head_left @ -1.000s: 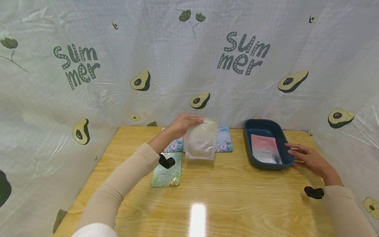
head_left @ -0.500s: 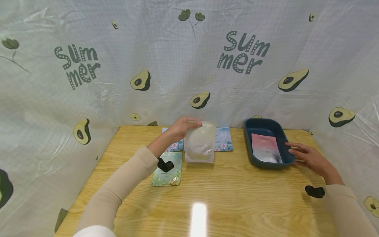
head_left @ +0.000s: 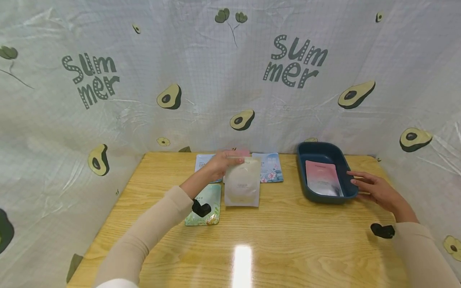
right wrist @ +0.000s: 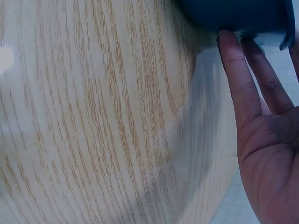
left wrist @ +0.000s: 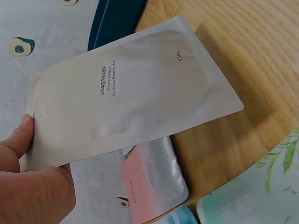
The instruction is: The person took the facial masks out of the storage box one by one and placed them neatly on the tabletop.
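Note:
A cream-white face mask packet (head_left: pixel 242 182) is pinched at its top edge by my left hand (head_left: pixel 219 164), thumb in front. The left wrist view shows its printed front, tilted, with the table beneath. Right behind it in the head view peeks a pink face mask packet (head_left: pixel 242 153), mostly hidden; its silver-and-pink face (left wrist: pixel 152 182) shows in the left wrist view. My right hand (head_left: pixel 376 192) touches the right side of a dark blue bin (head_left: pixel 309 195), fingers fairly straight against its wall (right wrist: pixel 243 16). Inside that bin lies another pink-and-silver packet (head_left: pixel 324 179).
Two blue floral packets, one on the left (head_left: pixel 203 162) and one on the right (head_left: pixel 270 168), lie at the back of the wooden table (head_left: pixel 288 240). A green packet (head_left: pixel 207 206) lies nearer, partly under my left wrist in view. A patterned curtain (head_left: pixel 201 60) closes off the back and sides.
My left hand has brought the white face mask packet down and nearer to me, uncovering more of the pink and blue packets behind it. My right hand stays at the bin.

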Demonstrator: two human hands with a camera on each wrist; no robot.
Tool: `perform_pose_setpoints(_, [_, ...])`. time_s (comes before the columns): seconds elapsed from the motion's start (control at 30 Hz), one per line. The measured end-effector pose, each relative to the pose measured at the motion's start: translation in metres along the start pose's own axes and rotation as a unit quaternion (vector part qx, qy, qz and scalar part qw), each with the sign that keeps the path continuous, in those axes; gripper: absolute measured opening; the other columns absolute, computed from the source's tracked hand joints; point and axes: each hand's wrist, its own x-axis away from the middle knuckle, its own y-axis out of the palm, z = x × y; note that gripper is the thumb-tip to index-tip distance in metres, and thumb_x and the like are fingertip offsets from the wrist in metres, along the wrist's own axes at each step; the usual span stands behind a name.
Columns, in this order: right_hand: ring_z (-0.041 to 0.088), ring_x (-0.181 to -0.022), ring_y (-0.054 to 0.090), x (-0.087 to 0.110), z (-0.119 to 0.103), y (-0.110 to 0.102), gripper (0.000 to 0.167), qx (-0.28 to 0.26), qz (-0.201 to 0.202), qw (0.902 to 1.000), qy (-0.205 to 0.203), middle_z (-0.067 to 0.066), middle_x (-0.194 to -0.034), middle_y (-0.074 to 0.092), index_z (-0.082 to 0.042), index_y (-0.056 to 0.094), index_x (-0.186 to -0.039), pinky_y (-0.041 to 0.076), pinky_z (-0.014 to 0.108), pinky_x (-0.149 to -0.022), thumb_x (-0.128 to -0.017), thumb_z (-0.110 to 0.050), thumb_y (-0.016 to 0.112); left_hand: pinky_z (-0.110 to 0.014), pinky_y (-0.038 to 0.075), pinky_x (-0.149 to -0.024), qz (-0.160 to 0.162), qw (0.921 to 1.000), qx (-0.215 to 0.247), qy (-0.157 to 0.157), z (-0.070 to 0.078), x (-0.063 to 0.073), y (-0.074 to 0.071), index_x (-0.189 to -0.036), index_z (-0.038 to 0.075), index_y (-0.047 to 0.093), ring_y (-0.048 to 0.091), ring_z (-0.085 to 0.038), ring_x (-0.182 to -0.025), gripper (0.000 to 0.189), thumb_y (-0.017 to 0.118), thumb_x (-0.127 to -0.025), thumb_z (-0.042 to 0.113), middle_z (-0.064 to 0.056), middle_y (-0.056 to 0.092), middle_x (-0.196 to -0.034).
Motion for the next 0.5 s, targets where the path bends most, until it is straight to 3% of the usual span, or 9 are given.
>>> perform_pose_setpoints(0.1, [0.005,-0.101,0.069,0.000,0.000,0.001,0.048,0.007,0.000,1.0000,0.002,-0.021,-0.120,0.064,-0.005,0.042,-0.154,0.059,0.028,-0.083,-0.108,-0.018,0.052,-0.033,0.060,-0.065,0.005,0.9999,0.014,-0.008,-0.010,-0.001,-0.001,-0.126,0.001,0.068,0.073,-0.018,-0.074,0.029,0.068,-0.099,0.012,-0.020,0.074,-0.107])
perform_pose_setpoints(0.2, [0.004,-0.102,0.069,-0.001,0.001,0.000,0.048,0.006,-0.002,1.0000,0.002,-0.022,-0.119,0.064,-0.006,0.043,-0.154,0.059,0.027,-0.083,-0.108,-0.018,0.052,-0.033,0.060,-0.064,0.011,0.9996,0.024,-0.013,-0.019,-0.001,-0.002,-0.123,-0.002,0.066,0.073,-0.019,-0.073,0.028,0.069,-0.099,0.011,-0.009,0.075,-0.089])
perform_pose_setpoints(0.5, [0.005,-0.101,0.070,-0.002,0.002,-0.001,0.046,-0.006,-0.003,1.0000,-0.002,-0.019,-0.119,0.067,-0.008,0.045,-0.153,0.060,0.026,-0.081,-0.108,-0.014,0.051,-0.031,0.059,-0.068,0.019,0.9995,0.007,-0.022,-0.046,0.001,-0.005,-0.123,-0.006,0.068,0.072,-0.017,-0.074,0.029,0.068,-0.099,0.011,-0.007,0.074,-0.090])
